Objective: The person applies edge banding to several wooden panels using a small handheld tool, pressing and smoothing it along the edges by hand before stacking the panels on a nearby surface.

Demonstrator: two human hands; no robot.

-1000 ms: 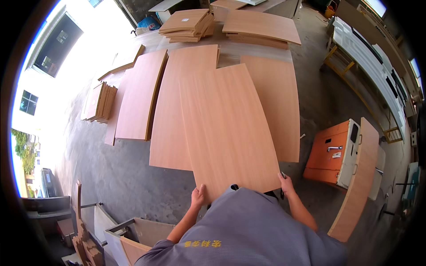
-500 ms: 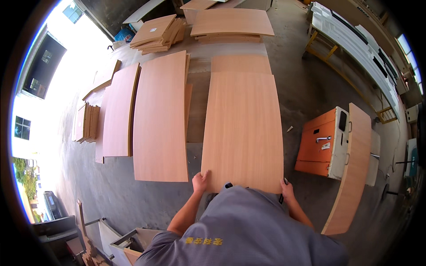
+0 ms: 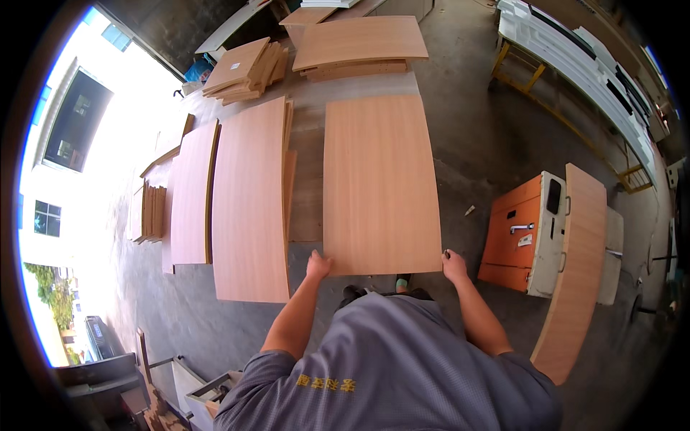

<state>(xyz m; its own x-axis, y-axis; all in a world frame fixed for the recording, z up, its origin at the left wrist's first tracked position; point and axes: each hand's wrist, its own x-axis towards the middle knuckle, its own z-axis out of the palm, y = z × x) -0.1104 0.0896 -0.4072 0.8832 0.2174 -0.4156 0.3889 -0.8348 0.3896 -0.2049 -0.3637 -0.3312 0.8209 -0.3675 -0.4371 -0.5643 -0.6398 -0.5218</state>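
Note:
A light wood-grain board (image 3: 381, 187) lies ahead of me, its long sides running away from me. My left hand (image 3: 318, 264) is closed on its near left corner. At the near right corner my right hand (image 3: 453, 264) grips the same board; a small dark thing shows at its thumb, too small to name. The far end of the board rests over a low table (image 3: 359, 84). Whatever lies beneath the board is hidden.
Left of the board stand long wood panels (image 3: 251, 201) and a pinkish panel (image 3: 192, 194). Stacked boards (image 3: 359, 39) lie at the far side. To the right are an orange-and-white cabinet (image 3: 512, 230), a narrow panel with handles (image 3: 571, 266) and a yellow-framed rack (image 3: 528, 75).
The board has slid away from me, and its far end now covers the strip of board seen beyond it before. Both hands have moved forward with it, arms more outstretched.

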